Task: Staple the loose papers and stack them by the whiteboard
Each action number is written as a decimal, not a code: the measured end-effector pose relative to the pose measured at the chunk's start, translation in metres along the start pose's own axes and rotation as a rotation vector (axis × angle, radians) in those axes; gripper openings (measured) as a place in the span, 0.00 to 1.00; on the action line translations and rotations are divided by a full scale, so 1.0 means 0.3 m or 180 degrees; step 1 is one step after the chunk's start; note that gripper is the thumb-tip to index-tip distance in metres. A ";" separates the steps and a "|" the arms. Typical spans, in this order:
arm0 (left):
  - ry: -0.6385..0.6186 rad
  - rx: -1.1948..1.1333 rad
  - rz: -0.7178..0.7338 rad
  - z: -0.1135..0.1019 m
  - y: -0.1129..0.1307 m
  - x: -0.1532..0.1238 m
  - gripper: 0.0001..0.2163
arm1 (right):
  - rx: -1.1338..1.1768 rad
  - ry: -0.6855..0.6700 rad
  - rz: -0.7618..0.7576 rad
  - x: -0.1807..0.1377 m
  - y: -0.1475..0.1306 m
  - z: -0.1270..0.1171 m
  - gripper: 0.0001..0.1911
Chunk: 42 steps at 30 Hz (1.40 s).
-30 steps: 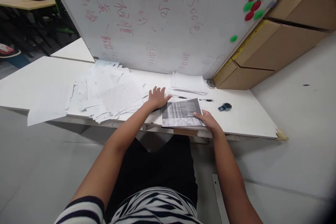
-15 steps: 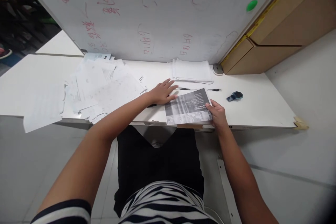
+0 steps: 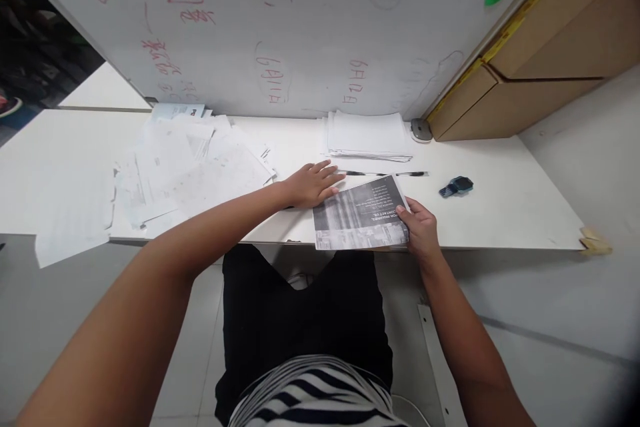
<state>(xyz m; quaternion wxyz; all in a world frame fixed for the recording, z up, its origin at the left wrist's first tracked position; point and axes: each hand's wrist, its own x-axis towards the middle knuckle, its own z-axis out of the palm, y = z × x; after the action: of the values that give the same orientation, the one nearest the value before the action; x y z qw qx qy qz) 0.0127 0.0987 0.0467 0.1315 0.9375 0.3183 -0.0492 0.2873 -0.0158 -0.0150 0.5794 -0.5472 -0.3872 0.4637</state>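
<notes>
A grey printed leaflet (image 3: 357, 217) with white lettering lies at the front edge of the white desk (image 3: 500, 200). My right hand (image 3: 419, 223) grips its right edge, thumb on top and fingers beneath. Spread flat, my left hand (image 3: 314, 185) rests at the leaflet's upper left corner, its fingers apart and pointing right. Just beyond the leaflet lies a black-and-clear pen (image 3: 413, 174), partly hidden toward the left hand. Something dark shows under my left wrist, too covered to name.
Loose papers (image 3: 200, 167) spread over the desk's left, one sheet (image 3: 73, 240) overhanging the front edge. A neat paper stack (image 3: 367, 133) stands behind the pen, beside a grey mouse-like object (image 3: 421, 130). A dark watch (image 3: 456, 187) lies right. A whiteboard (image 3: 310, 27) and cardboard boxes (image 3: 530, 103) border the back.
The camera view has shifted slightly. My right hand still holds the leaflet's right edge, and my left hand stays spread at its upper left corner with little movement.
</notes>
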 end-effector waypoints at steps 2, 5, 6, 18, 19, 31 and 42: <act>-0.0079 0.0096 -0.0030 0.005 0.002 0.011 0.27 | -0.0054 0.0015 0.0004 0.000 0.004 -0.004 0.19; -0.0062 0.0173 -0.0011 0.011 0.001 0.024 0.27 | -0.0194 0.0031 0.0041 0.003 0.012 -0.011 0.20; -0.0044 0.0172 -0.0006 0.013 0.001 0.026 0.26 | -0.0245 0.0042 0.0056 0.004 0.014 -0.013 0.20; 0.0313 -0.0002 0.0131 0.034 0.001 0.022 0.28 | -0.0350 -0.0018 0.0016 0.015 0.022 -0.006 0.21; 0.0375 0.0021 0.0124 0.035 0.004 0.019 0.28 | -0.0299 -0.0049 0.0041 0.016 0.018 -0.004 0.21; 0.3144 -0.0986 -0.1282 0.032 0.047 -0.182 0.23 | -0.0479 -0.0676 -0.0208 0.010 -0.024 0.018 0.20; 0.1840 -0.1422 -0.1462 0.171 0.061 -0.263 0.17 | 0.0311 -0.0213 -0.0052 0.018 -0.005 -0.007 0.18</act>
<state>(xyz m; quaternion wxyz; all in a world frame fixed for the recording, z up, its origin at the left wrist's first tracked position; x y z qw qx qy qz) -0.0392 0.0243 0.0152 0.2224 0.7661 0.5453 0.2576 0.2908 -0.0112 -0.0139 0.5959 -0.4993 -0.3877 0.4953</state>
